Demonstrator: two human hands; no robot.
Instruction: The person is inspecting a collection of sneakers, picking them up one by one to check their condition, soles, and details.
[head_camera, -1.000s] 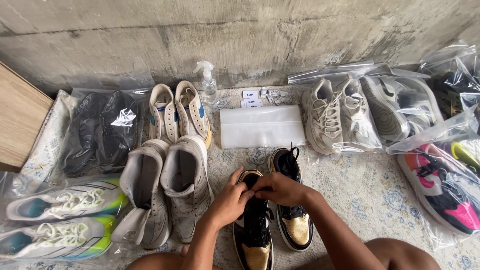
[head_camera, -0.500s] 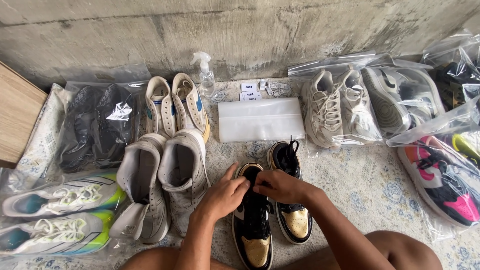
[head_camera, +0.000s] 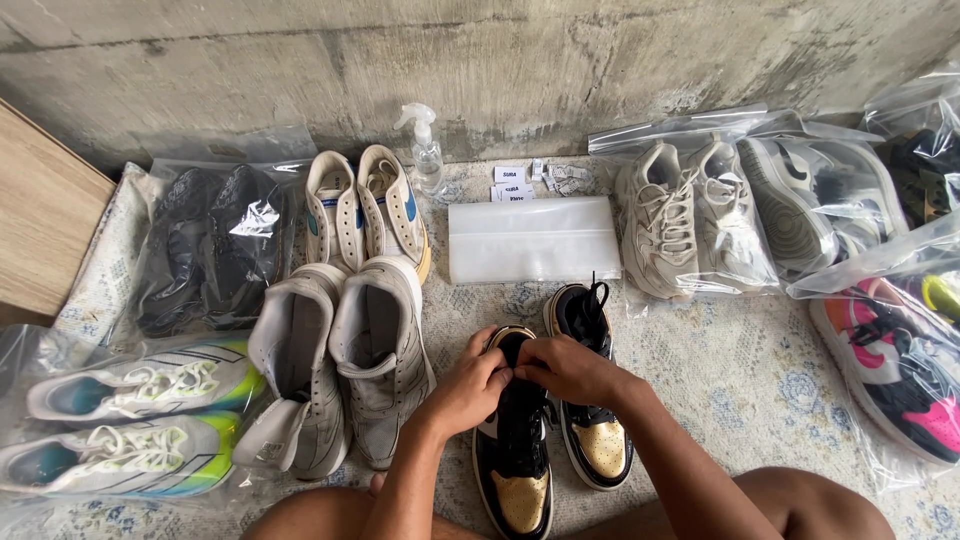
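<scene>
While my head camera looks straight down, my left hand (head_camera: 472, 388) and my right hand (head_camera: 562, 368) meet over the ankle opening of the glossy black-and-gold high-top sneaker (head_camera: 515, 440) that lies in front of my knees, toe pointing toward me. Both hands have their fingers curled shut on the top of that shoe, the left thumb and fingertips pinching at the collar, the right hand folded over it from the other side; what exactly sits between the fingers I cannot tell. Its matching black-and-gold partner (head_camera: 590, 400) lies just beside it to my right, touching it, black laces loose at the top. To my left stands a pair of worn grey high-top sneakers (head_camera: 345, 365), and beyond them white low sneakers with blue trim (head_camera: 366, 208). Past my hands lies a flat stack of clear plastic bags (head_camera: 530, 238), with a small clear spray bottle (head_camera: 424, 150) near the concrete wall (head_camera: 500, 60). Bagged pairs lie on the patterned floor mat (head_camera: 730, 380).
</scene>
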